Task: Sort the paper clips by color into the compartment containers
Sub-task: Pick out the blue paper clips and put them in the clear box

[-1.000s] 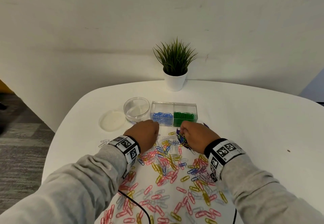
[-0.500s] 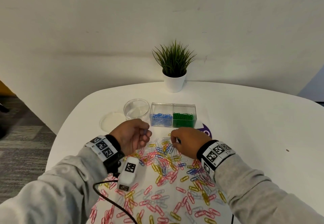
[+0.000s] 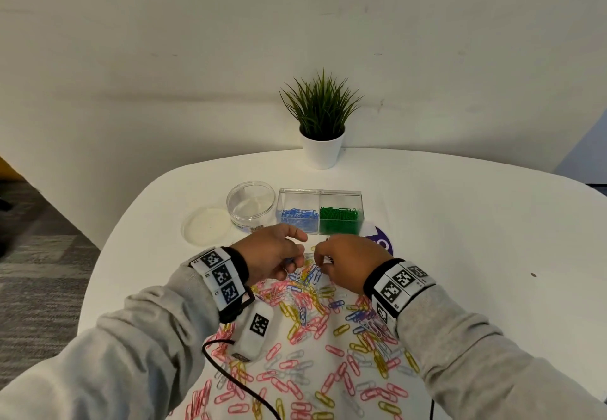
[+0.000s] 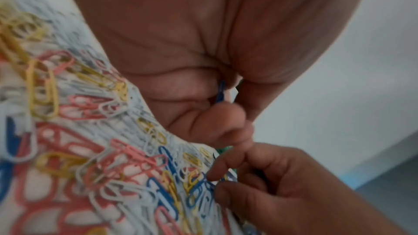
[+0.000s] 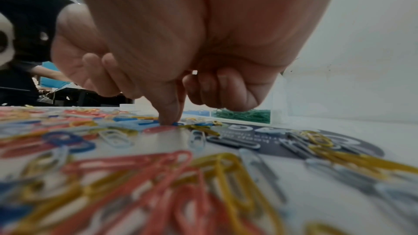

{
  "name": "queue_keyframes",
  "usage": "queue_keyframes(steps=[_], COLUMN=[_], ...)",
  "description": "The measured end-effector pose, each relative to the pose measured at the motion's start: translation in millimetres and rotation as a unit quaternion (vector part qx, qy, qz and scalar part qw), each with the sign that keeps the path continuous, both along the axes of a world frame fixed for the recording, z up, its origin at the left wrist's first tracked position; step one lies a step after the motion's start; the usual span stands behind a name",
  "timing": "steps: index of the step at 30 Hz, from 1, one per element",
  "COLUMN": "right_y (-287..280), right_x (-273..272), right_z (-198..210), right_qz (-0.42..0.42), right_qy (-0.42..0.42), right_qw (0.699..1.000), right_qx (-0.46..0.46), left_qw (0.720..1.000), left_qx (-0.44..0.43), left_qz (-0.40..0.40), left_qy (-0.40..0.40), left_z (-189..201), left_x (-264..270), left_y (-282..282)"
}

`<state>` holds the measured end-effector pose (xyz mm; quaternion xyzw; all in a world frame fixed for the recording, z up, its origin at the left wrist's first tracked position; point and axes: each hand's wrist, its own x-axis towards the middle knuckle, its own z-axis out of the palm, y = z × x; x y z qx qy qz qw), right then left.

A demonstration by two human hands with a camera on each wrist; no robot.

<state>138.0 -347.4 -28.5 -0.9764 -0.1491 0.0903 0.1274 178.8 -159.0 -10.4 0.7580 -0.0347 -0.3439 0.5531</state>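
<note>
I see the loose paper clips (image 3: 305,317) heaped on the near table (image 3: 460,222); since a second ago my left hand (image 3: 269,255) has lifted, curled around blue clips (image 4: 220,91). My right hand (image 3: 348,260), now drawn nearer, presses pinched fingertips (image 5: 168,117) onto a blue clip. One two-compartment container (image 3: 320,211) sits far, blue left, green right.

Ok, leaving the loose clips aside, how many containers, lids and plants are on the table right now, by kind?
Two-compartment clear box: 1
Round clear tub: 1
Flat round lid: 1
Potted plant: 1
Total: 4
</note>
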Motion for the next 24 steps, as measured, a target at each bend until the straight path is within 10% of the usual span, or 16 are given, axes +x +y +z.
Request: queue_keyframes(steps=[3, 10, 24], right_y=[0, -1, 0], right_x=[0, -3, -2], right_z=[-1, 10, 8], right_qz=[-0.018, -0.058, -0.047], right_qy=[0.017, 0.018, 0.050], right_qw=[1.000, 0.998, 0.997], right_qx=[-0.006, 0.030, 0.032], left_qw=[0.975, 0.804, 0.832], left_qx=[0.138, 0.381, 0.352], left_qz=[-0.104, -0.231, -0.230], left_qy=[-0.139, -0.393, -0.362], left_z=[-2, -7, -16], left_x=[0, -6, -11], left_y=[-6, 2, -8])
